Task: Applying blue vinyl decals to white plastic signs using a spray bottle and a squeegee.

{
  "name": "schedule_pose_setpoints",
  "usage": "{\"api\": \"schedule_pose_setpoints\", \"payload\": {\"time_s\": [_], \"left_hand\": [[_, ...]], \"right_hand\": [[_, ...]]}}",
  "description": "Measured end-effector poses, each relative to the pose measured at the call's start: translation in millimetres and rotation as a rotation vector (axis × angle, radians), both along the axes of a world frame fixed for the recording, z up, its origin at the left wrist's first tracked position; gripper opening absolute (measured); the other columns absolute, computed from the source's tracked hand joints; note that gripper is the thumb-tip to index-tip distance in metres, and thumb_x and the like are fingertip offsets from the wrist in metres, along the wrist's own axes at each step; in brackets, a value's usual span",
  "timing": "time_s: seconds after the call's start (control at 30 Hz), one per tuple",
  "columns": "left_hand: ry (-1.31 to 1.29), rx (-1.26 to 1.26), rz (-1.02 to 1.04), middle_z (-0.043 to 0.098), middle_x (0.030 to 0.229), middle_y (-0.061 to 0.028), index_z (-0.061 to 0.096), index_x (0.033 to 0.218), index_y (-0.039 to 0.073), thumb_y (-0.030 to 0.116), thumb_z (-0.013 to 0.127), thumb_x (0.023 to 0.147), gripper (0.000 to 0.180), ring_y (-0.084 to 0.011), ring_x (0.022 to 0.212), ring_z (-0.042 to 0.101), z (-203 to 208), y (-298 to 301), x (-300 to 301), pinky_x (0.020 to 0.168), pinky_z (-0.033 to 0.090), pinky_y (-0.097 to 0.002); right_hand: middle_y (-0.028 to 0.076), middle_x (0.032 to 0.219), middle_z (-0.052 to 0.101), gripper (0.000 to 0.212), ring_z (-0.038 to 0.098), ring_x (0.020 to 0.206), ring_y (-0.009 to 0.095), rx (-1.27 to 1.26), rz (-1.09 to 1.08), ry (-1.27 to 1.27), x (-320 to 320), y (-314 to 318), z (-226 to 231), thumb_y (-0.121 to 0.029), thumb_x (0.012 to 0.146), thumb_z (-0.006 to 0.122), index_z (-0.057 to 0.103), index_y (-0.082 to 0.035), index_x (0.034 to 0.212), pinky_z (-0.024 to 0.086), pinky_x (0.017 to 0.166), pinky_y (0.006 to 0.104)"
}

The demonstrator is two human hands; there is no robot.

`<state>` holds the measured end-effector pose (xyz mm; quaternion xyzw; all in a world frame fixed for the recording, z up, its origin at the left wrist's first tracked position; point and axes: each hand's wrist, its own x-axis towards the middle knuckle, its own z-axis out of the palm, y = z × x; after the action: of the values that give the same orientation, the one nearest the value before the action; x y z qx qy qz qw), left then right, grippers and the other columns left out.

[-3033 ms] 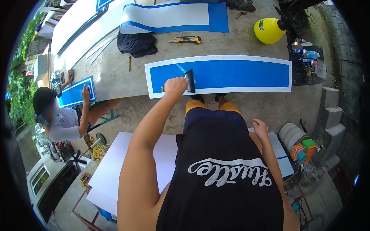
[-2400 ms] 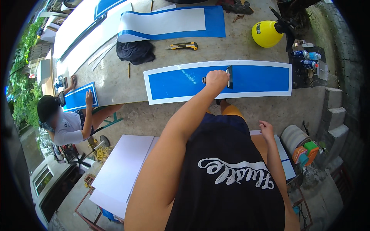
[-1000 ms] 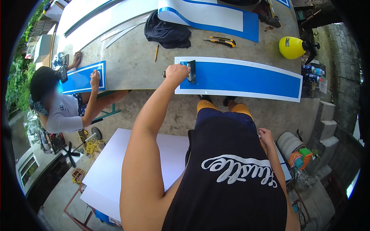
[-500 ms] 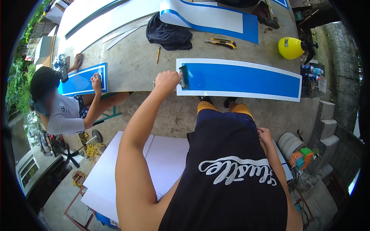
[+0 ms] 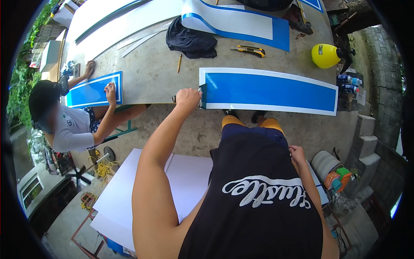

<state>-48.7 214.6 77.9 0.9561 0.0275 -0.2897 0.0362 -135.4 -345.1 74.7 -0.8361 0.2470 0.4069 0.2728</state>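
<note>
My left hand (image 5: pixel 189 100) is closed round the handle of a squeegee with a dark blade (image 5: pixel 203 96). The blade lies over the near left corner of a long blue panel with a white border (image 5: pixel 269 90), which rests along the table's near edge. Down beside my right hip, my right hand (image 5: pixel 296 153) has its fingers curled; whether anything is in them cannot be made out.
A co-worker (image 5: pixel 71 121) at the left touches another blue panel (image 5: pixel 88 91). Beyond my panel lie a pencil (image 5: pixel 179 63), a dark cloth (image 5: pixel 189 38), a yellow cutter knife (image 5: pixel 250 51) and a curled blue-and-white sheet (image 5: pixel 241 23). A yellow spray bottle (image 5: pixel 324 56) stands right.
The squeegee in my left hand has moved toward me, from the panel's left end to its near left corner. My right hand stays by my hip.
</note>
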Motion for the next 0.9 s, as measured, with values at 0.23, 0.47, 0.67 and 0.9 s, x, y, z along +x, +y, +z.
{"api": "schedule_pose_setpoints", "payload": {"time_s": [0.23, 0.47, 0.67, 0.9], "left_hand": [[-0.019, -0.008, 0.035, 0.068, 0.076, -0.0157, 0.069, 0.075, 0.005, 0.04, 0.042, 0.094, 0.048, -0.0338, 0.073, 0.067, 27.6, 11.8, 11.0, 0.065, 0.053, -0.0425], [-0.046, -0.094, 0.018, 0.068, 0.075, -0.0165, 0.069, 0.074, 0.005, 0.04, 0.042, 0.095, 0.048, -0.0336, 0.072, 0.067, 0.4, -41.7, 29.9, 0.065, 0.053, -0.0421], [0.021, -0.021, -0.002, 0.068, 0.079, -0.0168, 0.069, 0.08, 0.004, 0.042, 0.041, 0.095, 0.05, -0.0336, 0.077, 0.067, 0.0, -12.5, 26.8, 0.068, 0.053, -0.042], [-0.032, 0.004, 0.062, 0.069, 0.084, -0.016, 0.07, 0.08, 0.007, 0.041, 0.042, 0.094, 0.047, -0.0337, 0.08, 0.067, 9.6, -11.6, 42.2, 0.07, 0.053, -0.0425]], "right_hand": [[0.005, 0.079, 0.066, 0.024, 0.058, 0.063, 0.012, 0.045, -0.039, -0.032, -0.5, -1.7, -3.3, -0.008, 0.09, 0.051, 0.066, 0.0, 0.108, 0.048, 0.055, 0.0265], [0.01, 0.081, 0.067, 0.025, 0.062, 0.066, 0.015, 0.08, 0.021, -0.074, 0.7, 3.7, -3.9, -0.009, 0.089, 0.052, 0.066, -0.002, 0.109, 0.05, 0.057, 0.0282], [0.01, 0.082, 0.068, 0.026, 0.062, 0.065, 0.016, 0.084, -0.011, -0.128, -0.7, -2.6, 0.5, -0.009, 0.088, 0.052, 0.066, -0.002, 0.109, 0.05, 0.057, 0.028], [0.011, 0.078, 0.068, 0.025, 0.061, 0.061, 0.017, 0.045, 0.109, -0.141, -0.5, 1.9, 2.2, -0.011, 0.087, 0.054, 0.067, -0.002, 0.106, 0.049, 0.057, 0.03]]}}
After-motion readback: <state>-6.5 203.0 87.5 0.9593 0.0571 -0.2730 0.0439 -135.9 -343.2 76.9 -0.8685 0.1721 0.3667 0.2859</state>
